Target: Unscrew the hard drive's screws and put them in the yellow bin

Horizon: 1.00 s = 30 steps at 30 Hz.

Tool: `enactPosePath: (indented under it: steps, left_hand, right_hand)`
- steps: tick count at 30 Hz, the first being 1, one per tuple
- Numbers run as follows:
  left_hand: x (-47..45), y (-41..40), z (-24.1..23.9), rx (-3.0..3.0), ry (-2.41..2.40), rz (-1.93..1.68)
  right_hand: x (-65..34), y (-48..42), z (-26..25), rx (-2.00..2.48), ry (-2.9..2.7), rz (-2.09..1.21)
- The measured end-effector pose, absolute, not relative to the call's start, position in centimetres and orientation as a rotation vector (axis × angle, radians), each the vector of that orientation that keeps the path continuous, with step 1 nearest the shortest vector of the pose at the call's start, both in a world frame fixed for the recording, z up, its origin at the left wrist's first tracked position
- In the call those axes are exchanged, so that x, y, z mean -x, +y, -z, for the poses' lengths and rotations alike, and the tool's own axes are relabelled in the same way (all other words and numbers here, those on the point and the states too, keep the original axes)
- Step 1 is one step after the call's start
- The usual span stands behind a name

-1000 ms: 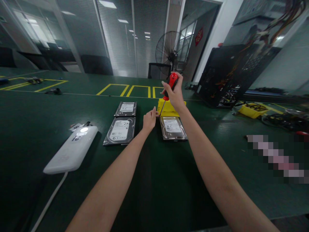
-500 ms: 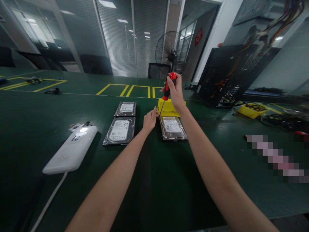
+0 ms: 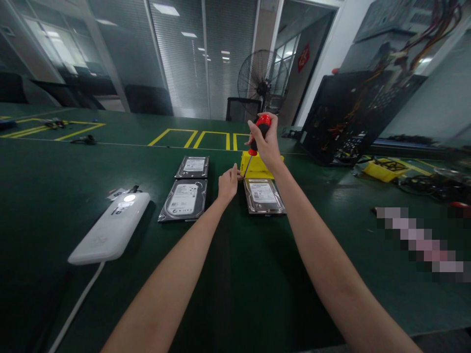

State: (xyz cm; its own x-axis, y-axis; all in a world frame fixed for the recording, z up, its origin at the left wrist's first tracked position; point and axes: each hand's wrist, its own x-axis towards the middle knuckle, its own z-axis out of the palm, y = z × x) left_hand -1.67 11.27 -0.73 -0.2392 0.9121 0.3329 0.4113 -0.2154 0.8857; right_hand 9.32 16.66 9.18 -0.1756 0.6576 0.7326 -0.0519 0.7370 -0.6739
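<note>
In my right hand (image 3: 270, 142) is a red and black screwdriver (image 3: 263, 125), held by the handle with the fingers wrapped round it. Its shaft slants down to the left, the tip by the near-left corner of a yellow box-like piece (image 3: 256, 165). Right at that tip my left hand (image 3: 228, 184) is closed, its fingertips pinched together; what they grip, if anything, is too small to tell. A hard drive (image 3: 263, 193) with a white label lies flat against the near side of the yellow piece, close to both hands.
Two more hard drives, one (image 3: 194, 166) behind the other (image 3: 184, 198), lie to the left. A white corded device (image 3: 110, 230) rests further left. At the right stand an open black computer case (image 3: 353, 117) and a yellow container (image 3: 385, 169) beside tangled cables (image 3: 423, 186).
The screwdriver's handle has turned and tilted slightly in my right hand, and the fingers have shifted on it. My left hand stays at the tip. The whole view has shifted a little.
</note>
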Motion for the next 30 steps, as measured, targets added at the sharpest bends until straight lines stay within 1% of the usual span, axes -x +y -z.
enactPosePath:
  steps: [7, 20, 23, 27, 30]
  left_hand:
    - [1.8, 11.5, 1.1, -1.61, 1.61, -1.437]
    - [1.8, 11.2, 0.6, -1.598, 1.658, -1.373]
    - [1.8, 11.2, 0.5, -1.603, 1.663, -1.374]
    - [1.8, 11.3, 0.7, -1.632, 1.718, -1.411]
    - [1.7, 11.4, 0.9, -1.66, 1.755, -1.437]
  right_hand:
    - [-9.8, 16.8, -9.4, 0.467, -1.608, -0.816]
    - [-11.1, 16.1, -10.4, 0.452, -1.619, -0.809]
    - [-11.4, 16.3, -10.2, 0.448, -1.665, -0.762]
    - [-12.1, 16.6, -9.9, 0.44, -1.77, -0.6]
    - [-12.4, 16.6, -9.9, 0.459, -1.812, -0.582]
